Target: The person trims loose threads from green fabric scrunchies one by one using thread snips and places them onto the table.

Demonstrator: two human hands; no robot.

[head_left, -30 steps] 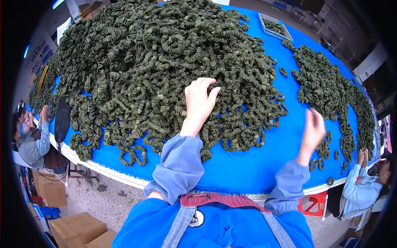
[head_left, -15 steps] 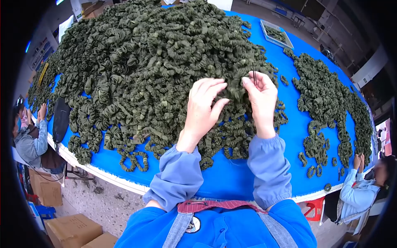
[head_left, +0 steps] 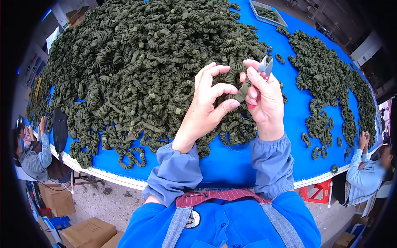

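In my right hand (head_left: pixel 268 103) is a pair of small thread snips (head_left: pixel 266 69), silver blades pointing up and a bit of red handle showing by the palm. My left hand (head_left: pixel 202 105) pinches a dark green scrunchie (head_left: pixel 243 94) between thumb and forefinger, its other fingers curled loosely above. Part of that scrunchie runs up to the right fingertips, which partly hide it. Both hands are raised in front of a large heap of gathered green scrunchies (head_left: pixel 144 66).
A blue-covered table (head_left: pixel 231 165) bears the heap and a second pile (head_left: pixel 318 70) to the right. A pale basket (head_left: pixel 269 14) stands at the back. Co-workers sit at left (head_left: pixel 35 159) and right (head_left: pixel 364 177). Cardboard boxes (head_left: pixel 89 233) and a red stool (head_left: pixel 316 191) are below.
The snips have turned so that their blades show clearly. My left thumb and forefinger have closed on a scrunchie; before, that hand was spread. The view has shifted slightly.
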